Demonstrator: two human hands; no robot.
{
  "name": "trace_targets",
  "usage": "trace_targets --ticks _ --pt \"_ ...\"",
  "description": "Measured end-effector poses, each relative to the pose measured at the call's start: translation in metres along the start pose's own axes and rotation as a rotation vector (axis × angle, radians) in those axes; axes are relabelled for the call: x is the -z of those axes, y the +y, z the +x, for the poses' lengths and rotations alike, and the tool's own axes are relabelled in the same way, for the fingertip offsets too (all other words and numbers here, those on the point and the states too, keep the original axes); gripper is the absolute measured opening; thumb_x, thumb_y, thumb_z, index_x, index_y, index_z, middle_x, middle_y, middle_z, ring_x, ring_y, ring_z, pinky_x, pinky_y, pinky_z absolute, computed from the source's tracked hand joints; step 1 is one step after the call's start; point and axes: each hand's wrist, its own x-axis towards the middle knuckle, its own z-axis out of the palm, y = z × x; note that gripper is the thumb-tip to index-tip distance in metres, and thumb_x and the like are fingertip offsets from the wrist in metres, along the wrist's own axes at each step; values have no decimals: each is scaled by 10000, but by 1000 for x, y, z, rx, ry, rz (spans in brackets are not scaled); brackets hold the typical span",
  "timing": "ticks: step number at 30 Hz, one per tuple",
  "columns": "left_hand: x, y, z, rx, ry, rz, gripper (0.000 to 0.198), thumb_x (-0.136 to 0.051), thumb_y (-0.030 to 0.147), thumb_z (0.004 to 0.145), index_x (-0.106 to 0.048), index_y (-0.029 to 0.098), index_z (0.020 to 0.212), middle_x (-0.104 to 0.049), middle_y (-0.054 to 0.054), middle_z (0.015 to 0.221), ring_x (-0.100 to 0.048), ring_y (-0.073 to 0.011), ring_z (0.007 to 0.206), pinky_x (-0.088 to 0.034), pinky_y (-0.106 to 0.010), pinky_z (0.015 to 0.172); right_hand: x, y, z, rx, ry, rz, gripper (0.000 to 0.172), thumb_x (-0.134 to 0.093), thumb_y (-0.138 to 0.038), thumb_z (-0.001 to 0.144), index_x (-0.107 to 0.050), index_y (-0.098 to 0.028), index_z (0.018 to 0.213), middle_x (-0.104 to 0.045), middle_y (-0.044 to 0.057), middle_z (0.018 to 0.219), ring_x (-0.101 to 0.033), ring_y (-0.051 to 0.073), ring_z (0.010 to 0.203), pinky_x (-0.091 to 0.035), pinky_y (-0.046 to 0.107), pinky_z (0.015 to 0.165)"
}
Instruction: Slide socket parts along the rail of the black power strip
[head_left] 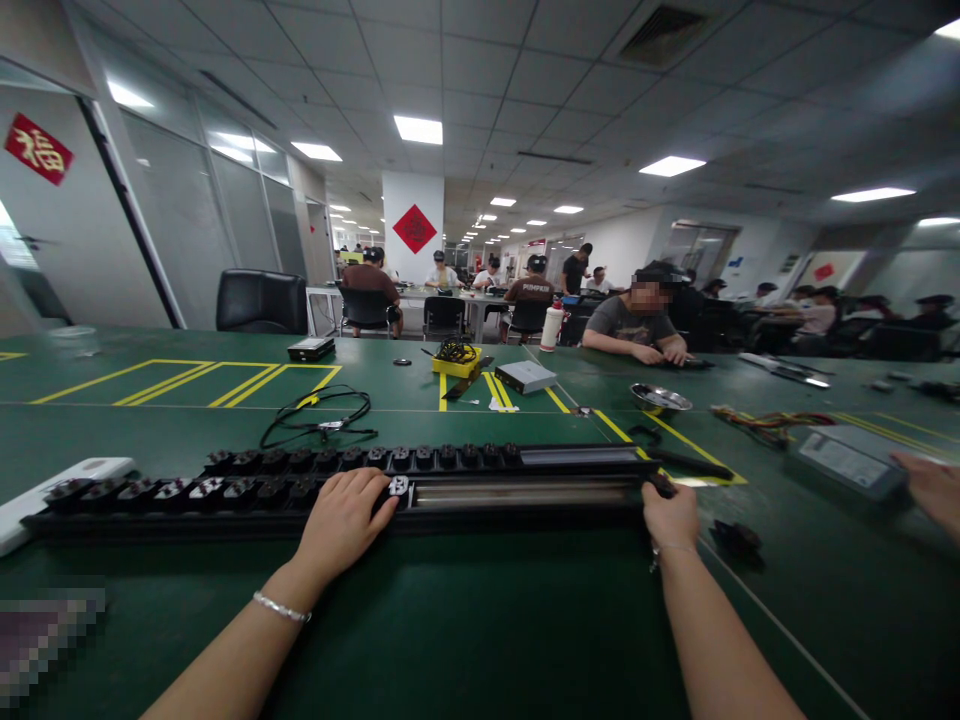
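Note:
Two long black power tracks lie side by side across the table, each carrying a row of black sockets at the left. On the front power track (525,497), a shiny bare channel shows right of the row. My left hand (349,510) lies over this row, fingers bent around its last socket (399,488), which looks pale on top. At the track's right end, my right hand (671,515) is closed on a small black piece (660,486), seemingly a socket, mostly covered by my fingers. Behind is the rear power track (585,456).
A black cable (319,415) and a yellow box (456,362) with wires lie beyond the tracks. To the right are a metal bowl (660,398), a grey power supply (851,460) with another person's hand (934,490) beside it, and a loose black part (739,542). A co-worker (637,320) sits opposite.

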Motion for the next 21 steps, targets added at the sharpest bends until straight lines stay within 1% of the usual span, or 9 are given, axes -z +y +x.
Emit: trace_targets --ticks 5,11,14,18,21 --pt "-1 -1 0 0 -6 2 282 -414 406 857 -579 202 962 -620 -66 1028 -550 -218 971 -382 -377 854 -2 3 3 -4 -9 8 419 -540 -416 653 -519 -166 989 -584 111 859 -559 269 771 -445 410 754" --pt "-2 -2 0 -5 6 -15 284 -408 411 855 -584 216 962 -620 -73 1033 -554 -225 969 -387 -379 850 -5 6 4 18 27 53 364 -552 -400 636 -536 -173 920 -571 91 801 -548 248 738 -448 405 757" --pt "-1 -1 0 1 4 -17 282 -410 410 854 -587 217 957 -621 -70 1031 -556 -223 968 -387 -379 853 -5 6 4 19 24 52 380 -554 -409 637 -538 -172 934 -574 94 812 -547 242 740 -450 400 758" --pt "1 0 1 5 0 -12 278 -416 405 854 -585 210 958 -624 -67 1022 -556 -222 965 -388 -380 847 -3 4 2 9 15 26 412 -540 -413 648 -531 -166 978 -583 114 877 -551 253 770 -448 398 757" --pt "1 1 1 3 7 -16 275 -422 405 850 -588 212 953 -627 -65 1019 -561 -219 960 -390 -377 845 -2 4 1 2 11 37 433 -544 -415 643 -528 -166 998 -586 112 880 -553 262 788 -441 405 768"
